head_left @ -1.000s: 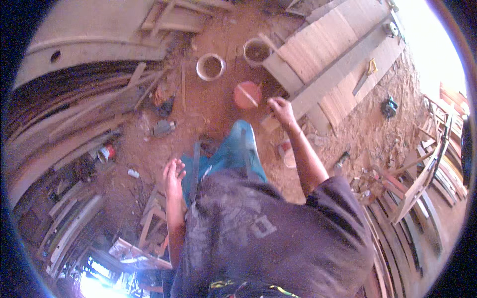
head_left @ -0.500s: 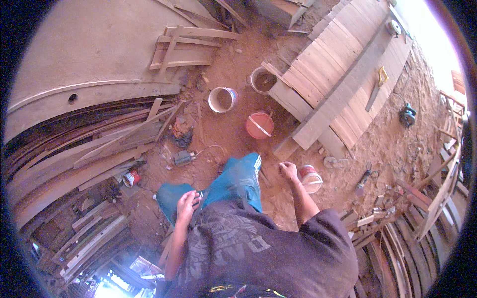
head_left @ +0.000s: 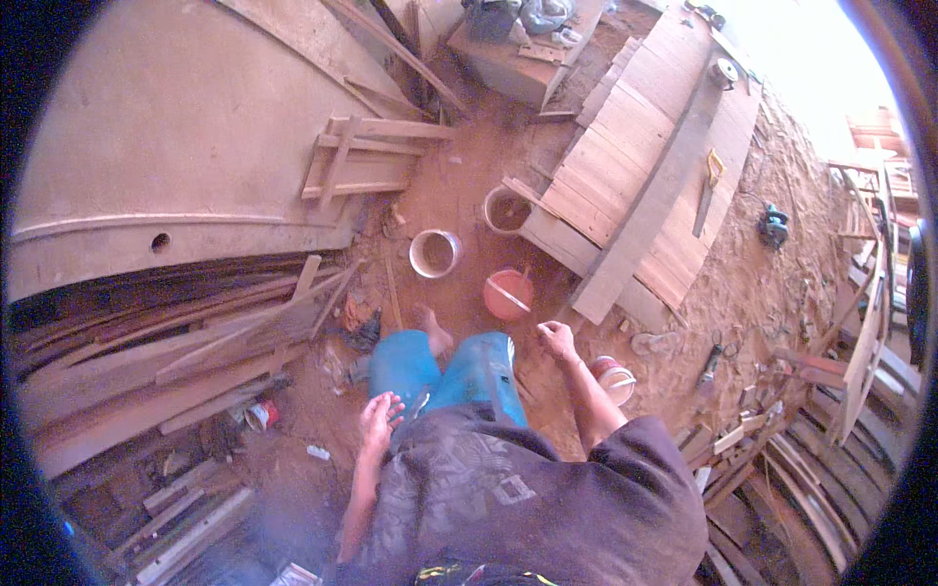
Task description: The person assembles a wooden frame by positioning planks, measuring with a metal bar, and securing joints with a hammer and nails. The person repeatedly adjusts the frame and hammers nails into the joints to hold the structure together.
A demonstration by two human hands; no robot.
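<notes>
My left hand (head_left: 381, 418) hangs beside my teal trousers (head_left: 403, 363), its fingers loosely bent and a little apart, with nothing seen in it. My right hand (head_left: 557, 340) is held out ahead of my right thigh, fingers curled in; whether something small sits inside is hidden. It is nearest to a red bucket (head_left: 508, 296) with a pale strip across its top, and apart from it. By my right forearm stands a small red and white bucket (head_left: 614, 379). My bare left foot (head_left: 433, 330) shows on the dirt floor.
A white bucket (head_left: 436, 254) and another bucket (head_left: 507, 211) stand ahead. At the right, a plank platform (head_left: 625, 146) carries a long board (head_left: 650, 200) and a yellow-handled handsaw (head_left: 707, 190). A teal power tool (head_left: 774, 227) lies beyond. Stacked timber (head_left: 186, 327) lines the left.
My left leg has come forward and its foot now shows. The buckets and platform sit lower in view. My left hand's fingers have loosened; my right hand stays curled.
</notes>
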